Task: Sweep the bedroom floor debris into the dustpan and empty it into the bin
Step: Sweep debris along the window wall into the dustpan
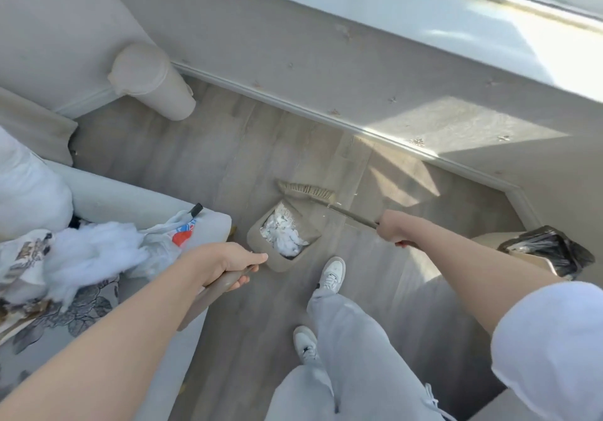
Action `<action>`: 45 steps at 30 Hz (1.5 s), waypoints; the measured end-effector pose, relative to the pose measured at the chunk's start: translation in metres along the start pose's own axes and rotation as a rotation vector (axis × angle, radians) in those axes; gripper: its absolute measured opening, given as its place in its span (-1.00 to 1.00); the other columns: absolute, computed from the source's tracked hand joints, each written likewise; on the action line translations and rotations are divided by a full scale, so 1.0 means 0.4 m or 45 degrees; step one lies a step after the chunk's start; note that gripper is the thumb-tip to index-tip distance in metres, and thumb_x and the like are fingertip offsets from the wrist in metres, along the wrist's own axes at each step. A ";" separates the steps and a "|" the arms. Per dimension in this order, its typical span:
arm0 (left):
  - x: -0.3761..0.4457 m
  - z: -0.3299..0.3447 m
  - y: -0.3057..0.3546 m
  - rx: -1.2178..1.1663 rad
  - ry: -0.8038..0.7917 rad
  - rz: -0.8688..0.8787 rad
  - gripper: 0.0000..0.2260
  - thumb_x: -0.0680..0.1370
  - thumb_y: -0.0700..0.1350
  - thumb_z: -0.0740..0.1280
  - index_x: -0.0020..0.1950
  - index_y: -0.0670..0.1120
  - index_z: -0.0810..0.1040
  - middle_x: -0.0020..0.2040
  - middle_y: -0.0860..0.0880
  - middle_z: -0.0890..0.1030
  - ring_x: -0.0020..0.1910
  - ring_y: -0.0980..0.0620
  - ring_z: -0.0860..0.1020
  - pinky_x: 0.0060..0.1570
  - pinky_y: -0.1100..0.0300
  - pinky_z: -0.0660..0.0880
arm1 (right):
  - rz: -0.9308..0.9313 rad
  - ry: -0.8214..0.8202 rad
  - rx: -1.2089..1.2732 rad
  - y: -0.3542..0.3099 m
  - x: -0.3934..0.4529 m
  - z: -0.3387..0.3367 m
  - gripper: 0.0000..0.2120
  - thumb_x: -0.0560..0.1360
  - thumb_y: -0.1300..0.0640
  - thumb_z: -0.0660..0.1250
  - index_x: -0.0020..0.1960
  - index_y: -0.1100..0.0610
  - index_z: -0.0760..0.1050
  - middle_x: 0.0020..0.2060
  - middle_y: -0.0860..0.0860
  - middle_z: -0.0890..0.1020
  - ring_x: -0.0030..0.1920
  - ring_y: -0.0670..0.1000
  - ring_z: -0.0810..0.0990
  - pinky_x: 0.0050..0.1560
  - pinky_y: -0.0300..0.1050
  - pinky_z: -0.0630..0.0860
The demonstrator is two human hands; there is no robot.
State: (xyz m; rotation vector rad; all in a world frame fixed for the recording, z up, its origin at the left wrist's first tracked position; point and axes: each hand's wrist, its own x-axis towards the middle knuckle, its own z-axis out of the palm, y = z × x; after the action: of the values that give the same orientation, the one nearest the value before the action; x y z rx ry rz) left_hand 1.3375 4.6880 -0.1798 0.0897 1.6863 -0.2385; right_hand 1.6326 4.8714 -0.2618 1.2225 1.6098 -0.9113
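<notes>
The left hand (pixel 228 265) grips the dustpan (pixel 282 236) handle; its pan, full of white debris (pixel 284 233), sits just ahead. The right hand (pixel 393 226) holds the broom (pixel 308 191), bristles at the pan's far lip. Beyond lies open floor (pixel 195 159); the bin (pixel 548 251) stands right of that hand.

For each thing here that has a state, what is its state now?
dustpan: on the floor, holding white debris
broom: bristles on the floor beyond the dustpan
bin: open, lined with black bag
left hand: grips dustpan handle
right hand: grips broom handle
</notes>
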 end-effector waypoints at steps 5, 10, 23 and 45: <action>0.007 0.020 -0.044 -0.048 -0.015 -0.003 -0.66 0.51 0.21 0.40 -0.17 -0.06 0.52 -0.29 -0.03 0.52 -0.40 0.10 0.47 -0.40 0.31 0.43 | -0.002 0.061 0.275 0.204 -0.119 0.054 -0.66 0.58 0.11 0.09 0.29 -0.01 0.49 -0.35 0.10 0.47 -0.53 0.08 0.42 -0.51 -0.19 0.37; 0.012 0.050 -0.103 0.037 0.002 0.023 -0.64 0.51 0.22 0.39 -0.13 -0.08 0.54 -0.29 -0.05 0.54 -0.41 0.09 0.47 -0.34 0.28 0.44 | 0.035 0.270 0.348 0.302 -0.145 0.116 -0.73 0.58 0.15 0.10 0.14 0.15 0.52 -0.33 0.16 0.54 -0.63 0.04 0.43 -0.51 -0.12 0.44; 0.016 0.136 -0.167 0.068 0.007 0.037 -0.66 0.54 0.18 0.38 -0.05 -0.11 0.58 -0.22 -0.06 0.56 -0.37 0.10 0.49 -0.32 0.28 0.46 | 0.034 -0.019 0.646 0.176 -0.194 0.287 -0.67 0.62 0.18 0.11 0.30 0.29 0.45 -0.36 0.11 0.43 -0.58 0.01 0.35 -0.55 -0.25 0.32; 0.012 0.176 -0.331 0.005 0.026 0.151 -0.69 0.56 0.16 0.36 -0.10 -0.09 0.55 -0.26 -0.04 0.54 -0.38 0.11 0.46 -0.36 0.30 0.45 | -0.041 0.202 0.437 0.095 -0.284 0.369 -0.74 0.59 0.17 0.04 0.04 0.19 0.50 -0.37 0.11 0.44 -0.59 0.05 0.42 -0.53 -0.21 0.36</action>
State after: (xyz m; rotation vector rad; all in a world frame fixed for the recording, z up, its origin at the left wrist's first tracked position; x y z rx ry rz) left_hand 1.3792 4.5437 -0.1785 0.1949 1.6947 -0.1521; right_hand 1.7145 4.7096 -0.2050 1.5405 1.6443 -1.1707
